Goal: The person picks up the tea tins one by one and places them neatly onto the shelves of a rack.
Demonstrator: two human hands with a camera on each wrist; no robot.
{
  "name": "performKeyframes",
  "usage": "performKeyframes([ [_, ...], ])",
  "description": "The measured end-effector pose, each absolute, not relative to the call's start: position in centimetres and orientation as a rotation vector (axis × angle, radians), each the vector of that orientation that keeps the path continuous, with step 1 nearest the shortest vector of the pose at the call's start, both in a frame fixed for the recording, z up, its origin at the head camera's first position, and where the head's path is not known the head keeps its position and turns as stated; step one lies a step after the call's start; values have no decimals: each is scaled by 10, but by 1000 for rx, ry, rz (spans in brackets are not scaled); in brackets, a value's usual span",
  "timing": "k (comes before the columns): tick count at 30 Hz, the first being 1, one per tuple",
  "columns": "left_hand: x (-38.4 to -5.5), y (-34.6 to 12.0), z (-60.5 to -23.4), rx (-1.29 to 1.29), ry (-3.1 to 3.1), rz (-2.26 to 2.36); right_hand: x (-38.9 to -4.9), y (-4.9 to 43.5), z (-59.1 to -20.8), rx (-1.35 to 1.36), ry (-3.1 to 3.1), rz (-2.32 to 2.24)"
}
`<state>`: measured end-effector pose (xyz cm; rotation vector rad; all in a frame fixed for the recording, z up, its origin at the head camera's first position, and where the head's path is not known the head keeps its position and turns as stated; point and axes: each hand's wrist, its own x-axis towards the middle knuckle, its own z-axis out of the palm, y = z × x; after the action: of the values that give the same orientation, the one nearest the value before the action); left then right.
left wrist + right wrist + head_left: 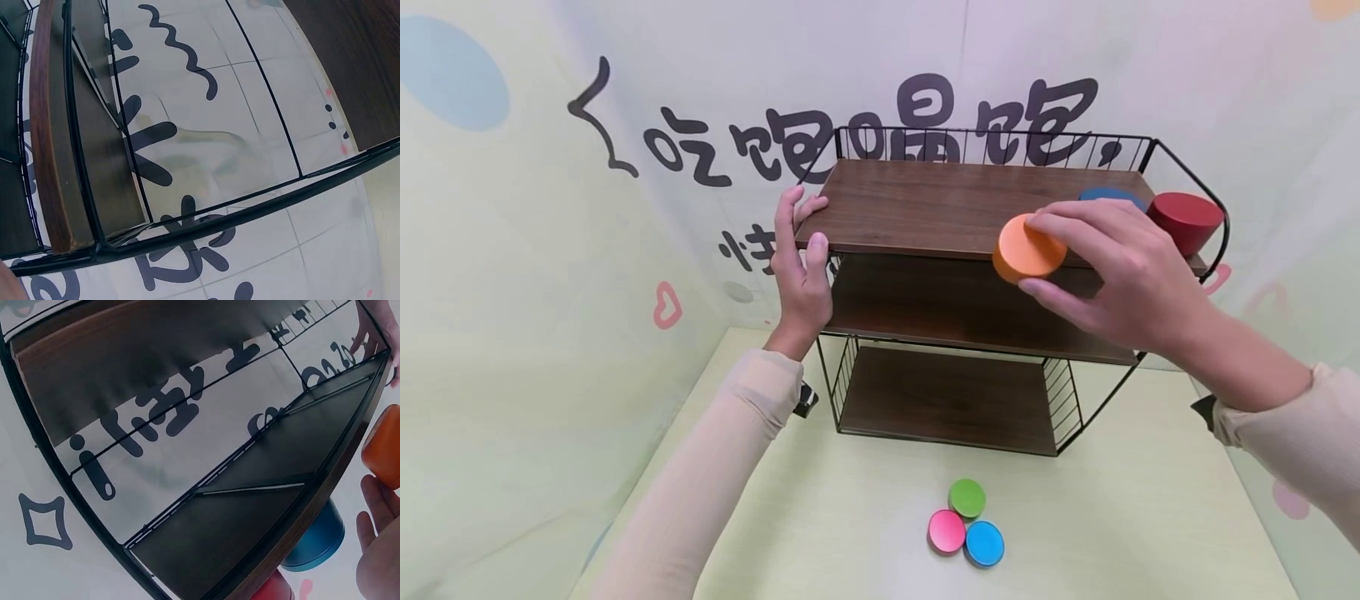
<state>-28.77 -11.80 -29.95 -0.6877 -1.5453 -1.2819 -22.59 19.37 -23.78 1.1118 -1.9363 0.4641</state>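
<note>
My right hand (1138,271) pinches an orange cylinder (1024,250) between thumb and fingers, in front of the top board's front edge. The right wrist view also shows the orange cylinder (384,447), with fingertips (375,497) against it. At the left end of the dark brown, three-tier shelf rack (925,200), my left hand (801,275) grips the top board, thumb in front. A red cylinder (1186,221) stands at the top board's right end. Beside it is a blue one (1112,197), partly hidden by my right hand. The left wrist view shows mainly the rack's black wire frame (187,234).
On the pale table (850,517), a green disc-topped piece (967,497), a pink one (947,532) and a light blue one (984,544) stand close together before the rack. Behind the rack hangs a white backdrop (880,58) with black lettering.
</note>
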Motion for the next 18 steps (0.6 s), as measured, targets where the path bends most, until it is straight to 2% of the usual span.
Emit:
performKeyframes([
  [18, -288, -118, -298, -681, -1554, -1277, -248, 206, -229, 955, -2093, 480],
])
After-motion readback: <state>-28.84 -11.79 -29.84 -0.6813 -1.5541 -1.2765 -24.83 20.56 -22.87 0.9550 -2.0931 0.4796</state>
